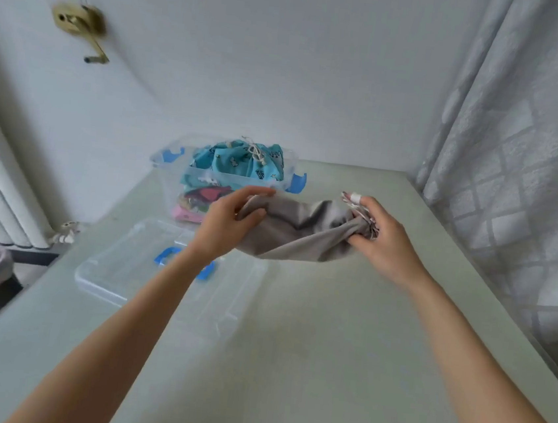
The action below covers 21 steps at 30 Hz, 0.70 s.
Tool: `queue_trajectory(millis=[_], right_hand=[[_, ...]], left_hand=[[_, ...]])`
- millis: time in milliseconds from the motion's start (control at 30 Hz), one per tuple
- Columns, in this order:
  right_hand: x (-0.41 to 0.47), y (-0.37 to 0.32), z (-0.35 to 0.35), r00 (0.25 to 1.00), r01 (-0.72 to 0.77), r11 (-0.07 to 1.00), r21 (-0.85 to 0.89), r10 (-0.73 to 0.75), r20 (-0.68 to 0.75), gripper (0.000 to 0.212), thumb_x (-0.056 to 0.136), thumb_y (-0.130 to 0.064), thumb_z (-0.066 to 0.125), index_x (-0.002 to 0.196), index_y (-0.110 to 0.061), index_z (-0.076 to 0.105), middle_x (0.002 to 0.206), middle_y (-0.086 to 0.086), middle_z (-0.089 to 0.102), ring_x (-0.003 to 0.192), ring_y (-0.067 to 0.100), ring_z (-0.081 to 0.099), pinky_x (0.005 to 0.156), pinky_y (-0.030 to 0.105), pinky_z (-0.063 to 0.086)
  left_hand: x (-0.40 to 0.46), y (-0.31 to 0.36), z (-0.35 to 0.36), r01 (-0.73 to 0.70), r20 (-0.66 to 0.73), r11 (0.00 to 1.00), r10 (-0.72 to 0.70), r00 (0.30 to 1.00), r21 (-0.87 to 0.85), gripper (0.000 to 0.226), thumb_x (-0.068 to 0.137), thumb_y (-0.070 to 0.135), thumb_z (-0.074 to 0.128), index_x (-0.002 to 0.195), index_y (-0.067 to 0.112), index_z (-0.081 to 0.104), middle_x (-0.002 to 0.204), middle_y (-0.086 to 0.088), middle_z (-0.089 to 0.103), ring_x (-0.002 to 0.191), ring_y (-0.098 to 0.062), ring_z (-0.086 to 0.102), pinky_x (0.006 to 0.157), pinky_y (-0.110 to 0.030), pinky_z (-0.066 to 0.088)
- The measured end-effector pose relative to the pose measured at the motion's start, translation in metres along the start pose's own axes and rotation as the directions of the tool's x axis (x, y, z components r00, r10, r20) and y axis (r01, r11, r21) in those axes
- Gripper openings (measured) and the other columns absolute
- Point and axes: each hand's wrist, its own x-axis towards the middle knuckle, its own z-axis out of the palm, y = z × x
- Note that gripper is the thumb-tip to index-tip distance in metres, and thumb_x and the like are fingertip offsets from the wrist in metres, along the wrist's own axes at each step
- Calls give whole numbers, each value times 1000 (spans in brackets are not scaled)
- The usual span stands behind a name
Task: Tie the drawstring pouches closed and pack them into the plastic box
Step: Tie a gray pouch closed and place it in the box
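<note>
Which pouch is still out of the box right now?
The grey pouch, held above the table between the left hand and right hand. The blue patterned pouch and the others already sit in the plastic box.

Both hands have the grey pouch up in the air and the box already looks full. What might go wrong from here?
The plastic box is heaped above its rim by the blue pouch, so the grey pouch may not fit or the lid may not close. The left hand only pinches a corner, so that end may slip.

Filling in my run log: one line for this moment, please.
left hand: holds grey pouch bottom | right hand: grips its gathered neck | plastic box: holds pouches | lid: on table
</note>
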Motion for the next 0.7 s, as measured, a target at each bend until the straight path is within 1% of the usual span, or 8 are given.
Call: queue_trajectory(millis=[133, 233, 333, 367, 433, 533, 600, 700], right_hand=[[71, -34, 22, 986, 161, 982, -102, -164, -30, 43, 80, 7, 61, 120, -9, 58, 120, -6, 61, 112, 7, 56, 88, 6, 39], [123, -47, 44, 980, 189, 971, -149, -196, -33, 48, 78, 10, 57, 123, -7, 55, 123, 6, 61, 108, 17, 57, 83, 7, 39], [170, -49, 66, 975, 215, 955, -207, -223, -16, 54, 77, 12, 54, 128, -5, 49, 132, 8, 55, 118, 21, 53, 82, -3, 31], [183, -45, 73, 976, 213, 951, -223, -218, 2, 57, 77, 11, 54, 131, -7, 47, 135, 8, 53, 122, 21, 50, 84, -2, 31], [204, -36, 83, 984, 168, 953, -254, -147, 102, 63, 79, 7, 52, 137, -14, 38, 137, 9, 50, 125, 25, 47, 93, 13, 36], [217, -18, 92, 960, 85, 908, -410, 36, 279, 57, 88, -12, 43, 142, -25, 27, 139, 9, 47, 124, 31, 46, 101, 43, 38], [220, -13, 95, 977, 79, 879, -471, 25, 211, 39, 95, -21, 37, 133, -20, 42, 134, 6, 52, 120, 29, 48, 98, 43, 37], [221, -9, 99, 988, 157, 875, -457, -139, 73, 30, 97, -30, 43, 104, -9, 63, 121, 4, 62, 112, 25, 53, 91, 38, 42]], left_hand=[[38, -7, -56, -37, -242, 998, 48, 969, 53, 28, 88, 11, 59, 112, 21, 66, 100, 11, 65, 79, 4, 55, 70, -4, 39], [72, -20, -83, 10, -355, 995, 25, 935, 97, 31, 87, 11, 59, 115, 22, 66, 103, 11, 63, 86, -6, 55, 73, -8, 40], [110, -43, -100, 45, -401, 991, 9, 916, 125, 31, 86, 12, 59, 115, 24, 65, 105, 11, 62, 89, -9, 54, 74, -7, 39], [121, -52, -104, 50, -398, 989, 9, 917, 139, 31, 86, 12, 60, 114, 24, 65, 106, 9, 63, 89, -10, 55, 74, -7, 39], [139, -72, -112, 92, -338, 976, -21, 941, 196, 30, 86, 17, 61, 115, 26, 63, 109, 4, 65, 93, -16, 58, 77, -16, 43], [150, -100, -118, 158, -182, 844, -73, 981, 512, 38, 89, 35, 58, 126, 29, 54, 118, 1, 63, 103, -20, 60, 83, -33, 49], [153, -106, -119, 129, -170, 752, -23, 985, 646, 44, 89, 45, 55, 129, 30, 49, 118, 2, 63, 106, -20, 59, 83, -37, 50], [159, -105, -109, -18, -46, 831, 52, 998, 555, 46, 89, 46, 54, 131, 31, 47, 123, 3, 60, 108, -18, 58, 87, -38, 50]])
